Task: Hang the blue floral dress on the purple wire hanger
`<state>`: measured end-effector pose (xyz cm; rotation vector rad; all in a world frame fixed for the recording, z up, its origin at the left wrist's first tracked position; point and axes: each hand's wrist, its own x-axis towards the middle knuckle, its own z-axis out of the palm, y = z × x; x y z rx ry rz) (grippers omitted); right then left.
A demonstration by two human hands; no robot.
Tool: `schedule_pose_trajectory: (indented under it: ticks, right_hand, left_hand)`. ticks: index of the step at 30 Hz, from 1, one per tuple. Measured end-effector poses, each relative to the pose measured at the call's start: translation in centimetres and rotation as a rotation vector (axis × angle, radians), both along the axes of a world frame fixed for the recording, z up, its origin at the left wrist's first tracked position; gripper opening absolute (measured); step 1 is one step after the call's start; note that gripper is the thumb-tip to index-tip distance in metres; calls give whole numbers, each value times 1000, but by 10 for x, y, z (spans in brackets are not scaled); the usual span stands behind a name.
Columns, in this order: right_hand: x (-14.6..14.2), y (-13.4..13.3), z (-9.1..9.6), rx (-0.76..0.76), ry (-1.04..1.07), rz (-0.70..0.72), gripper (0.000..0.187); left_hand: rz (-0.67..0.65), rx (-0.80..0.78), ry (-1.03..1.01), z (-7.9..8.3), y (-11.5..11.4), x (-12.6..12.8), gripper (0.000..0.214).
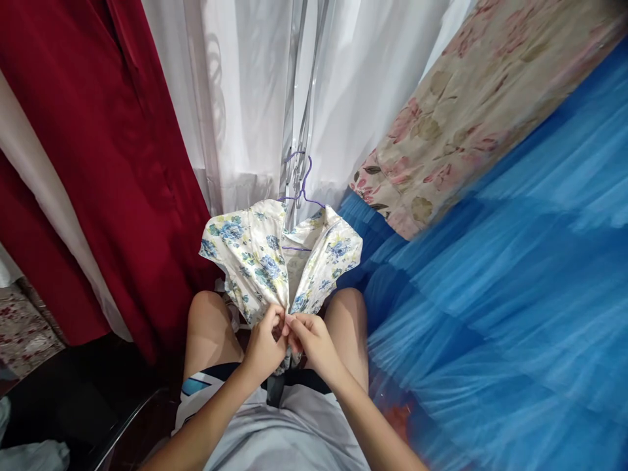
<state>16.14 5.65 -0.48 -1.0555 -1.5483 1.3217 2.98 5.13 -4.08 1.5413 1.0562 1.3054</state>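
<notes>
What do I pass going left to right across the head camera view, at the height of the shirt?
Red curtain → flowered shirt → blue net fabric.

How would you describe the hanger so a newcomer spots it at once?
Find the central white curtain. Below it a floral garment rests on the person's knees. The hanger rises from its neck: thin purple wire, unlike the silvery strips beside it.
</notes>
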Motion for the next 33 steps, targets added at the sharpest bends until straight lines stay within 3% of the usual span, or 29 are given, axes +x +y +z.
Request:
schedule_pose_trajectory:
  ticks: [2,4,9,15,22,24,29,31,33]
  right_hand:
    - [1,8,-2,-166,168,9,34]
    - [3,19,3,-231,250,-17,32]
    - [0,64,40,-135,274,-135,29]
    - [-6,121,91,-94,268,-111,24]
    - [0,130,119,44,40,-109,27]
    - [7,126,126,182,-113,-122,26]
    - [32,120,150,1010,-1114,-126,27]
    - [40,124,163,1127,-1272,-142,31]
    - [46,131,176,1170,-1283,-202,32]
  left_hand:
    - [-6,12,66,-4,4,-1,9]
    - [0,19,120,-8,8,-1,9]
    - [47,33,273,-17,16,-2,12]
    - [45,88,346,-19,25,-11,16]
    - [45,114,461,-4,18,-14,19]
    - [44,129,525,2,11,-11,17]
    - [31,151,624,9,0,-3,14]
    - [27,152,640,11,-3,-2,14]
    - [13,157,648,12,-6,-1,13]
